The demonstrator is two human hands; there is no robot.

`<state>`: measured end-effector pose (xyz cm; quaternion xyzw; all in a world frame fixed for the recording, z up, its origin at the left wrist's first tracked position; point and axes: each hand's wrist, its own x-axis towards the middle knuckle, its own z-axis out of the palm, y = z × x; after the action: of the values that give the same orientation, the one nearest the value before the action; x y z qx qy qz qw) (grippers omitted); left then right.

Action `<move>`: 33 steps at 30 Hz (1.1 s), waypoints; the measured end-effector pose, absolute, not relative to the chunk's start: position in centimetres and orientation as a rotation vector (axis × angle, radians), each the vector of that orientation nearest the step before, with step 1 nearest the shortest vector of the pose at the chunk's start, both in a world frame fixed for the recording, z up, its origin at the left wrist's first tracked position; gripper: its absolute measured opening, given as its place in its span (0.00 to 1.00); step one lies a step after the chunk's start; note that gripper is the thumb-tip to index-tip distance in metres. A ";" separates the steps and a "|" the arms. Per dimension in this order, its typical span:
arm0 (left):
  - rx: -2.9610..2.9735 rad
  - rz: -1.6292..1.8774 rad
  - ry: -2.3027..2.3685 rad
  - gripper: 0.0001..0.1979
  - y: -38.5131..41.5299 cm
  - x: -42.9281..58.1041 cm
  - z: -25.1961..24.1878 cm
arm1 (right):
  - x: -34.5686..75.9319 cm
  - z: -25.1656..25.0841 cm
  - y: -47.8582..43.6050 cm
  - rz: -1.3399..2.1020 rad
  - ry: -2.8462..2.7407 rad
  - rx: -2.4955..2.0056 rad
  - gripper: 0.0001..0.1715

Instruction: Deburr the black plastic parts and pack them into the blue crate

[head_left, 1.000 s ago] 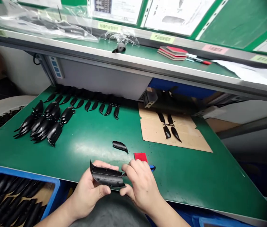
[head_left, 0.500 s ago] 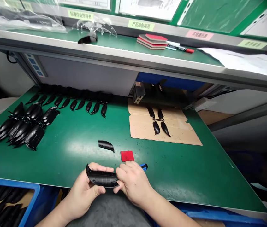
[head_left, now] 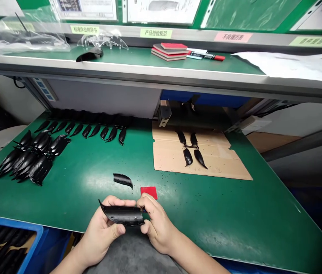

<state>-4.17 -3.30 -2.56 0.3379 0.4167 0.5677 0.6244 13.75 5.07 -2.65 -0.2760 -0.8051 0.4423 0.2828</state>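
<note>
My left hand (head_left: 104, 228) is closed on a curved black plastic shell (head_left: 123, 215), its hollow, ribbed inside facing me and its pointed tip to the left. Fingers lie along its far edge and the thumb presses the near edge. My right hand (head_left: 157, 224) is closed at the shell's right end around a small utility knife (head_left: 143, 209); only a dark bit of it shows between finger and thumb. Just beyond my hands, a similar black shell (head_left: 123, 180) lies on the green table. A red pad (head_left: 149, 192) lies partly behind my right fingers.
Stacked black shells (head_left: 38, 163) lie at the left, with a row of them (head_left: 95, 131) along the back. Cardboard (head_left: 166, 160) bears several black pieces (head_left: 188, 156). A blue bin (head_left: 39, 230) stands front left. The shelf edge (head_left: 138, 74) crosses above the table.
My right hand has turned at the shell's right end, and the knife's blue handle behind it is now hidden. The shell has tilted slightly in my left hand. The view has shifted.
</note>
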 end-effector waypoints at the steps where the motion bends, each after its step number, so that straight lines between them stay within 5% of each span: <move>1: 0.761 1.322 0.940 0.19 -3.3 -4.1 -2.6 | 13.5 -2.5 5.1 1.168 -2.152 -0.733 0.38; 6: 0.726 1.381 0.957 0.19 -3.6 -4.2 -3.2 | 12.8 -2.6 5.6 1.232 -2.110 -0.677 0.37; 11: 0.655 1.371 1.046 0.20 -3.8 -4.5 -3.1 | 13.8 -3.4 6.5 1.931 -1.946 -0.412 0.39; 17: 0.255 1.414 1.284 0.07 -0.8 -6.6 -2.5 | 15.6 -4.6 7.5 2.063 -1.529 -0.633 0.38; 20: 0.401 1.316 1.461 0.06 1.8 -7.9 -3.2 | 16.4 -4.6 8.2 2.025 -1.625 -0.757 0.37; 26: 0.937 0.983 1.624 0.07 8.2 -8.8 -5.4 | 16.3 -5.1 8.0 1.532 -2.279 -1.073 0.12; 33: 1.073 0.804 1.695 0.08 10.4 -7.3 -7.6 | 14.3 -6.1 6.5 1.255 -2.173 -1.356 0.10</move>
<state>-7.35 10.37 -7.58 0.4379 0.6921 0.3283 0.4707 14.28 6.46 -6.14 -0.4705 -0.7538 0.4353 0.1444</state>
